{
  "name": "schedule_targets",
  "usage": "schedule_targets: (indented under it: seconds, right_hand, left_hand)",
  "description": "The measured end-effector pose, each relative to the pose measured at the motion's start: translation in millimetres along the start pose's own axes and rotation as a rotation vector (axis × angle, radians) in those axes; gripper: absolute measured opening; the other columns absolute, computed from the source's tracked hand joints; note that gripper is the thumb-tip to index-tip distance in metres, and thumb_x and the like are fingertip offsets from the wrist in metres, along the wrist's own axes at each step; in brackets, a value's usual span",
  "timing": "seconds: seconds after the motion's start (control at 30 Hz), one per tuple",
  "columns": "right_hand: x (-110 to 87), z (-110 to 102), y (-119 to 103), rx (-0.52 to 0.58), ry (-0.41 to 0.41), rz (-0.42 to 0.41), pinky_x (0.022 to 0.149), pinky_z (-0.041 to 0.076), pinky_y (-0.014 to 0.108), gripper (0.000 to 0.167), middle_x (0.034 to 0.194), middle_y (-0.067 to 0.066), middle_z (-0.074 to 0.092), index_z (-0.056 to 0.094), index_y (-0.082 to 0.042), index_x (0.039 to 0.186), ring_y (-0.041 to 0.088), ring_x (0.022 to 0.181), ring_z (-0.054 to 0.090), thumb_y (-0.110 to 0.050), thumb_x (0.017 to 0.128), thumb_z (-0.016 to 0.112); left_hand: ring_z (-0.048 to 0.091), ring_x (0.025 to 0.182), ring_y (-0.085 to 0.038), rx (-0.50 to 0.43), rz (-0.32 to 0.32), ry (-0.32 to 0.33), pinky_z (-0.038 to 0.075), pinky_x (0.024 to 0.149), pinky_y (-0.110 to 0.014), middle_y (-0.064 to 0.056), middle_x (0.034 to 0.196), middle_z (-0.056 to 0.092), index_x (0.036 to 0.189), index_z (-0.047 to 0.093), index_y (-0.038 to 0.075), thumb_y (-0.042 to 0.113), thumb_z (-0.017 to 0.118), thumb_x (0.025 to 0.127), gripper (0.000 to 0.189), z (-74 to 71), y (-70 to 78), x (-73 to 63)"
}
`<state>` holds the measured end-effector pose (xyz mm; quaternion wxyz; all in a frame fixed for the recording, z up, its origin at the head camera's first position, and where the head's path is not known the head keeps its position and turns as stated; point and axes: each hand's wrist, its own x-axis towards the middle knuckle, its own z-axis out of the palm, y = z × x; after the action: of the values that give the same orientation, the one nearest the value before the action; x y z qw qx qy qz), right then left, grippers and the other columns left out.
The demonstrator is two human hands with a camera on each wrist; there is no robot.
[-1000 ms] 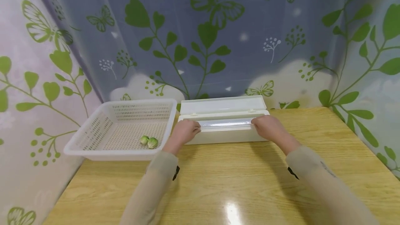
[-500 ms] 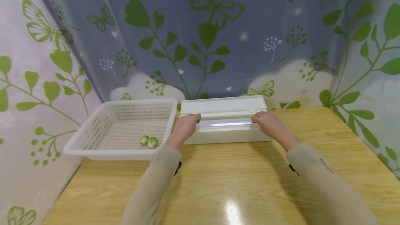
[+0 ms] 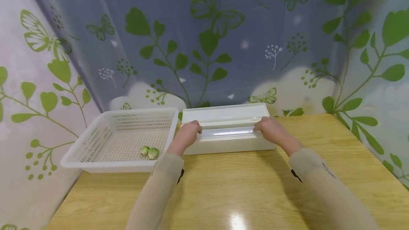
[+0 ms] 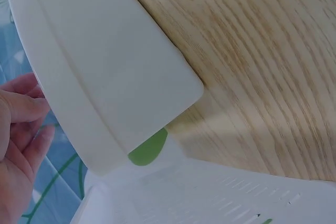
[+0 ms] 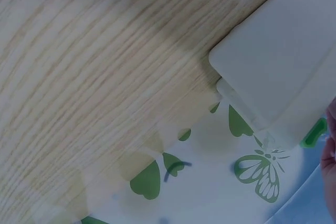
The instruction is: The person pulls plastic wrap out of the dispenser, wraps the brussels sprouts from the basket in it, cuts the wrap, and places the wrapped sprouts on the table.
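Note:
A long white cling film dispenser (image 3: 228,145) stands on the table with its lid (image 3: 227,113) tipped back. Shiny clear cling film (image 3: 227,132) shows across its opening. At the left end my left hand (image 3: 186,134) has curled fingers and seems to pinch the film's edge. My right hand (image 3: 271,129) does likewise at the right end. The film between the fingertips is too thin to make out. In the left wrist view, thumb and fingers of the left hand (image 4: 21,124) meet just beyond the box wall. Only a sliver of the right hand (image 5: 329,156) shows in the right wrist view.
Left of the dispenser sits a white perforated basket (image 3: 119,168), close beside it. Two Brussels sprouts (image 3: 153,153) lie in its front right corner. The wooden table (image 3: 223,187) ends at a patterned curtain (image 3: 223,81) behind the box.
Both hands have risen slightly from the dispenser's front to its upper edge, fingers still curled. The head view has tilted up a little, so everything sits lower in it.

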<state>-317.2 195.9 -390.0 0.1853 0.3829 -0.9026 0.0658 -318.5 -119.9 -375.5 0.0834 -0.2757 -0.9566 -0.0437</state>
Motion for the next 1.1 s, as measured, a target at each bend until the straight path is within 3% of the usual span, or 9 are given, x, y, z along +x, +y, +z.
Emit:
schedule_targets:
  seconds: [0.13, 0.33, 0.43, 0.53, 0.77, 0.93, 1.1]
  right_hand:
    - [1.4, -2, 0, -0.002, -0.046, 0.001, 0.071, 0.047, 0.041, 0.028, 0.089, 0.011, 0.065, 0.071, -0.006, 0.086, 0.027, 0.078, 0.058, 0.013, 0.078, 0.053]
    - [3.0, -4, 0, -0.055, -0.1, 0.018, 0.071, 0.046, 0.045, 0.033, 0.1, 0.012, 0.063, 0.071, -0.01, 0.089, 0.028, 0.082, 0.055, 0.014, 0.076, 0.053]
    - [3.5, -3, 0, -0.045, -0.089, 0.059, 0.068, 0.044, 0.044, 0.033, 0.095, 0.008, 0.065, 0.071, -0.01, 0.088, 0.025, 0.077, 0.053, 0.015, 0.077, 0.052]
    - [3.9, -3, -1, -0.019, -0.046, 0.088, 0.074, 0.04, 0.046, 0.029, 0.087, 0.004, 0.066, 0.071, -0.01, 0.086, 0.023, 0.079, 0.054, 0.012, 0.078, 0.053]
    - [7.6, -2, 1, 0.01, 0.038, 0.057, 0.089, 0.034, 0.052, 0.021, 0.069, 0.004, 0.064, 0.066, -0.009, 0.072, 0.029, 0.092, 0.058, 0.008, 0.077, 0.056]
    - [7.9, -2, -1, 0.062, 0.053, 0.07, 0.081, 0.042, 0.047, 0.016, 0.076, 0.01, 0.064, 0.067, -0.004, 0.078, 0.028, 0.078, 0.06, 0.008, 0.079, 0.056]
    - [5.6, -3, -2, 0.065, 0.069, 0.107, 0.07, 0.048, 0.042, 0.016, 0.088, 0.015, 0.065, 0.068, 0.001, 0.09, 0.03, 0.079, 0.061, 0.006, 0.079, 0.057]
  left_hand:
    - [0.059, 0.084, -0.022, -0.034, -0.01, -0.021, 0.049, 0.068, -0.028, -0.007, 0.096, 0.059, 0.09, 0.068, 0.005, -0.019, 0.051, 0.076, 0.033, -2.5, -1.1, 0.8]
    - [0.058, 0.09, -0.022, 0.003, -0.006, -0.083, 0.047, 0.076, -0.03, -0.006, 0.098, 0.063, 0.092, 0.068, 0.006, -0.018, 0.052, 0.074, 0.034, -5.4, -3.8, 2.3]
    - [0.058, 0.093, -0.023, 0.007, -0.022, -0.104, 0.046, 0.08, -0.03, -0.007, 0.098, 0.064, 0.095, 0.067, 0.005, -0.016, 0.054, 0.074, 0.033, -5.8, -4.3, 3.0]
    - [0.057, 0.094, -0.023, -0.008, -0.043, -0.114, 0.045, 0.081, -0.031, -0.007, 0.101, 0.063, 0.098, 0.067, 0.005, -0.016, 0.053, 0.074, 0.034, -5.7, -4.9, 4.1]
    - [0.057, 0.095, -0.025, -0.039, -0.054, -0.1, 0.044, 0.083, -0.032, -0.01, 0.102, 0.062, 0.1, 0.065, 0.002, -0.018, 0.052, 0.072, 0.037, -9.2, -8.3, 4.8]
    - [0.057, 0.095, -0.026, -0.036, -0.037, -0.071, 0.044, 0.083, -0.033, -0.011, 0.102, 0.062, 0.1, 0.064, 0.002, -0.018, 0.054, 0.071, 0.036, -13.4, -9.8, 2.9]
    - [0.057, 0.095, -0.025, -0.083, -0.03, -0.054, 0.044, 0.082, -0.033, -0.011, 0.102, 0.062, 0.1, 0.064, 0.002, -0.02, 0.049, 0.069, 0.041, -16.3, -10.1, 2.0]
